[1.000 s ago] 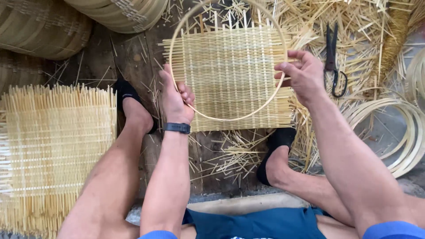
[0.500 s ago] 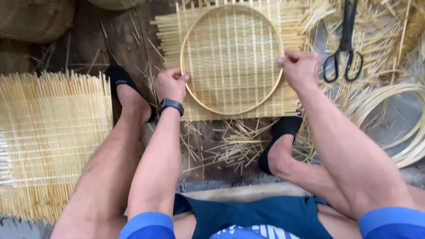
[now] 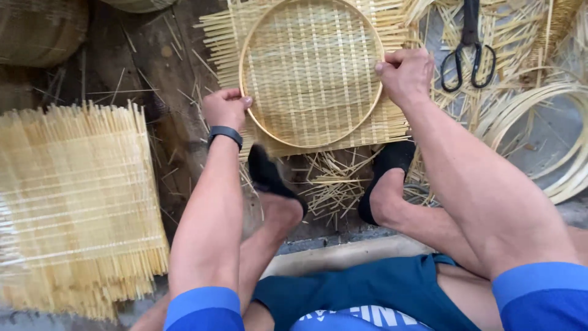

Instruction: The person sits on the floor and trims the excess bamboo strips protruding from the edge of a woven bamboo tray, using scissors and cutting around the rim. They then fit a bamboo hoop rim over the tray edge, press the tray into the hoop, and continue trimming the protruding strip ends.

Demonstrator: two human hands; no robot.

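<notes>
A square woven bamboo mat (image 3: pixel 318 73) lies on the ground ahead of me, with a round bamboo hoop (image 3: pixel 269 132) laid on top of it. My left hand (image 3: pixel 225 107) grips the hoop's left rim; a dark band sits on that wrist. My right hand (image 3: pixel 404 73) is closed on the hoop's right rim, pressing it onto the mat. My two feet in black socks (image 3: pixel 275 181) rest just below the mat's near edge, the left one raised and blurred.
A stack of woven bamboo mats (image 3: pixel 73 202) lies at the left. Black shears (image 3: pixel 468 49) rest at the upper right among loose bamboo strips. Coiled bamboo hoops (image 3: pixel 551 141) lie at the right. Woven baskets (image 3: pixel 37 30) stand at the upper left.
The hoop has settled flat on the mat with both hands on its rim. My left foot has swung from the left toward the middle under the mat.
</notes>
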